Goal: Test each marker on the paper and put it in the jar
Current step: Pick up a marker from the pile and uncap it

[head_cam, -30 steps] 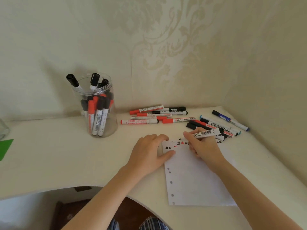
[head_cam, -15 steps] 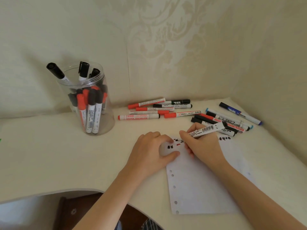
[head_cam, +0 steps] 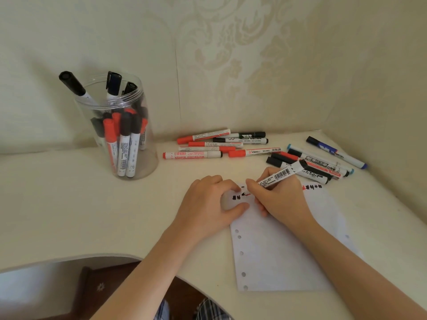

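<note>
Now I see the marker (head_cam: 280, 174) at frame centre, its tip on the paper (head_cam: 277, 250), held in the curled grip of the right hand (head_cam: 280, 199). My left hand (head_cam: 208, 209) presses flat on the sheet's corner. Loose markers (head_cam: 221, 145) lie above on the desk (head_cam: 69, 215); the jar (head_cam: 117, 128) stands upper left.

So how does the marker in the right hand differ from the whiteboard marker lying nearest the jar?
The held marker is tilted, tip down on the paper, in the right hand; the whiteboard marker lies flat on the desk, untouched. The held one's upper end is black; the lying one has red lettering. Both have white barrels.
</note>
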Demonstrator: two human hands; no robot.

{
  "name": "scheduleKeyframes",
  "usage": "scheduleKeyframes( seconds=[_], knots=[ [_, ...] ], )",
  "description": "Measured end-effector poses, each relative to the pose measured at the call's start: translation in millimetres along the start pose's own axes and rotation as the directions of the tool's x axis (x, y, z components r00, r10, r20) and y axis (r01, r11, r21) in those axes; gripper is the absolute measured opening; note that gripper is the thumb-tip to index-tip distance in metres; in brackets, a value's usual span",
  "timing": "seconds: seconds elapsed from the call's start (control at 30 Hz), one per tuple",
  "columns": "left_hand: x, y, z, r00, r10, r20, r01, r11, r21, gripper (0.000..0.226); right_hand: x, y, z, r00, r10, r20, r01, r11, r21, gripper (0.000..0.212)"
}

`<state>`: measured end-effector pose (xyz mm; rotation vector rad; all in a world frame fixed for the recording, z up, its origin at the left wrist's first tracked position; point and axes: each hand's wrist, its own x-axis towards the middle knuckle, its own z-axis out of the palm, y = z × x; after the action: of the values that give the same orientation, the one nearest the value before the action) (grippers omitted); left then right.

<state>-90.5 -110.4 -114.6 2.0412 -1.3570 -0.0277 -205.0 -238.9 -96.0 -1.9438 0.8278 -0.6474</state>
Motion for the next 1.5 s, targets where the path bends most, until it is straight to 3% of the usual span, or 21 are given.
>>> scheduleKeyframes(
  seconds=[1.27, 1.37, 1.5],
  knots=[
    [-0.3, 1.0, -1.5, 0.999, -0.013, 0.032, 0.012, 0.999, 0.039, 0.040, 0.4, 0.4, 0.0, 1.000, 0.014, 0.016, -0.014, 0.999, -0.041, 0.027],
    [-1.1, 4.0, -5.0, 0.993, -0.099, 0.065, 0.101, 0.994, -0.030, 0.053, 3.5, 2.1, -2.4, 0.998, 0.049, -0.042, -0.049, 0.999, 0.014, 0.026],
    [-3.9, 1.4, -10.7, 0.974, -0.203, 0.103, 0.226, 0.916, -0.330, 0.014, 5.9, 3.2, -4.3, 0.994, 0.099, -0.043, -0.090, 0.982, 0.164, 0.023]
  ],
)
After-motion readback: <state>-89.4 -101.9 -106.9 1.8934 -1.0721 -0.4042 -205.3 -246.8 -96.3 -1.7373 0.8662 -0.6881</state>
